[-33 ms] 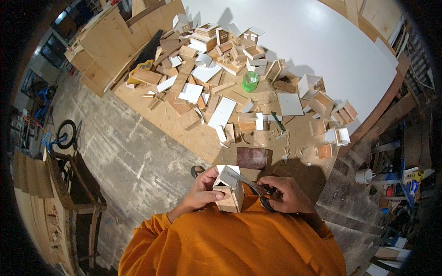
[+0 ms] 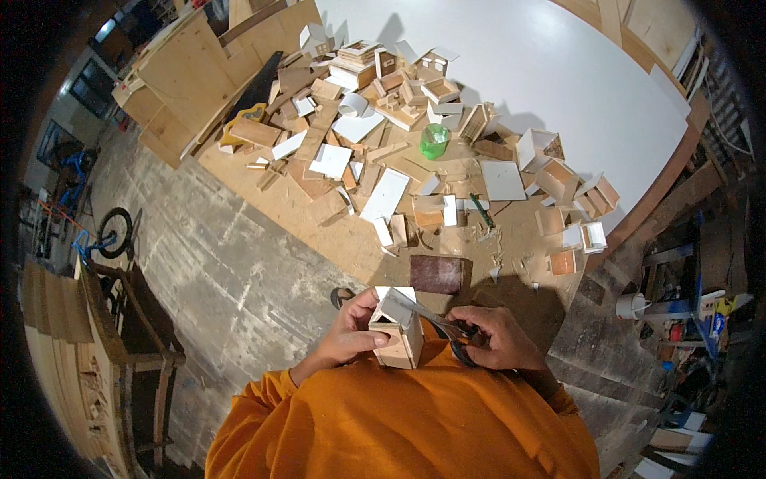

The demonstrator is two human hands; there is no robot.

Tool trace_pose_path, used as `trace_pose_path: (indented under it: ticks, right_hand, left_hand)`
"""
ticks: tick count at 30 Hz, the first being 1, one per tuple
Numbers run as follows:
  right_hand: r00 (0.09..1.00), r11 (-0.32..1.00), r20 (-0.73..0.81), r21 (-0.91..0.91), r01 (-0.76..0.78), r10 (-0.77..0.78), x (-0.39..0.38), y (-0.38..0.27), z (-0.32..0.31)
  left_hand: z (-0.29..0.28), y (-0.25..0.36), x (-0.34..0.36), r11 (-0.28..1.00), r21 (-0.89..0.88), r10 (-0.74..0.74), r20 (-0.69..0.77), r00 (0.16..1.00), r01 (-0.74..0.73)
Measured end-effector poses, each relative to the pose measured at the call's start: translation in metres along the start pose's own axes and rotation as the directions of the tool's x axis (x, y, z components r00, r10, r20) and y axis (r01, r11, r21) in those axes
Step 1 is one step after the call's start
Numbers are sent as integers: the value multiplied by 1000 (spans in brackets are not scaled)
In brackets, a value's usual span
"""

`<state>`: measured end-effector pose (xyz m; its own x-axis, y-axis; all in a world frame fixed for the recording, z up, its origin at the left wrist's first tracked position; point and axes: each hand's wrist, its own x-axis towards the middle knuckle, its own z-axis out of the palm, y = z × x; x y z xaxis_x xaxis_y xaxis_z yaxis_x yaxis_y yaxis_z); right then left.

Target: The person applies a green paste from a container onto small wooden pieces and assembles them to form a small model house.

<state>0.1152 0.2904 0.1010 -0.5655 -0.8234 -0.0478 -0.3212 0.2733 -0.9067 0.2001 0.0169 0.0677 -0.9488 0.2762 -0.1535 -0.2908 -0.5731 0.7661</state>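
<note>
Close in front of my orange top, my left hand (image 2: 348, 337) is closed around a small wooden house (image 2: 396, 348) with a peaked white roof. The thumb presses on the house's bare wooden face. My right hand (image 2: 506, 338) grips a pair of scissors (image 2: 437, 320) by the dark handles. Their metal blades point left and lie at the house's roof; whether they cut or only touch it I cannot tell. Just beyond the house, a dark reddish-brown block (image 2: 436, 274) lies on the wooden board (image 2: 351, 239).
Wood offcuts, white panels (image 2: 385, 194) and little open boxes (image 2: 558, 180) are heaped over the board. Among them stand a green translucent cup (image 2: 433, 141) and a green-handled tool (image 2: 481, 209). A wooden rack (image 2: 120, 351) is at the left, a white bucket (image 2: 630, 306) at the right.
</note>
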Motion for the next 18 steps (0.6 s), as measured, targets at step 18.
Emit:
trace_pose_path:
  ticks: [18]
  right_hand:
    - [999, 999, -43, 39, -2, 3, -5, 9, 13]
  left_hand:
    - [-3, -3, -4, 999, 30, 36, 15, 999, -37]
